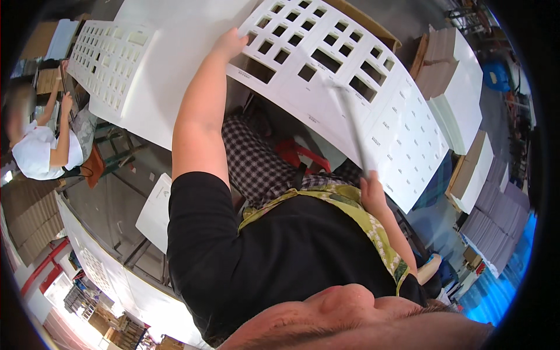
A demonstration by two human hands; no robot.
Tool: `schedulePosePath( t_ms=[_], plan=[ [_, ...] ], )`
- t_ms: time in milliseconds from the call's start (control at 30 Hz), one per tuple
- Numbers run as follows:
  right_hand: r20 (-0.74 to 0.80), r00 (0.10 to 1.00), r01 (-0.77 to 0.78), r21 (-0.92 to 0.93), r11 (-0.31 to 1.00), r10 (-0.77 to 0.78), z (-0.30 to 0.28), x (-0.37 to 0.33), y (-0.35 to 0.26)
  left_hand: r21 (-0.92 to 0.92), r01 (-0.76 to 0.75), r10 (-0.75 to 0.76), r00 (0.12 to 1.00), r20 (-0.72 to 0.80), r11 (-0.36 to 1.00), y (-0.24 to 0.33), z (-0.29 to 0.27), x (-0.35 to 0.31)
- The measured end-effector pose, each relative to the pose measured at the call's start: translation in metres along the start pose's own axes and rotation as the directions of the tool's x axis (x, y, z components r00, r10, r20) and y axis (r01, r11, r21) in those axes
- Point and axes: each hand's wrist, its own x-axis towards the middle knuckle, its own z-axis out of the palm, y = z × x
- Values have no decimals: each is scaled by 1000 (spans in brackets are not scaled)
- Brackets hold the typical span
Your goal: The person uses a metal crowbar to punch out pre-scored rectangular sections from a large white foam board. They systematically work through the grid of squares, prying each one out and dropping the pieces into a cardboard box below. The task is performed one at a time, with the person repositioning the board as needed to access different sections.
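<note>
A large white board (344, 125) with several rectangular cutouts and rows of small slits lies across a worktop in front of me. My left hand (229, 44) reaches far forward, its fingers closed at the board's left edge beside the cutouts. Closer to my body, my right hand (374, 191) is closed round the lower end of a long, thin grey stick (353, 125). The stick slants up over the board, smeared by motion, so I cannot tell whether its far end touches the surface.
A person (46, 134) in a white top sits at the left by another perforated board (111, 61). Stacked sheets (452, 87) stand to the right, with grey stacks (496, 216) beyond. Below the board's near edge is a red stool (300, 154).
</note>
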Motion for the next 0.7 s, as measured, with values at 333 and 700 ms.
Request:
schedulePosePath(
  t_ms=[333, 700],
  plan=[
    [-97, 992, 110, 344, 933, -81, -26, -28, 2, 9, 18, -19, 1000, 19, 1000, 1, -1, 1],
    [-250, 963, 194, 407, 893, -96, -15, -49, 24, -4, 78, -77, 996, 42, 997, 7, -9, -7]
  ],
)
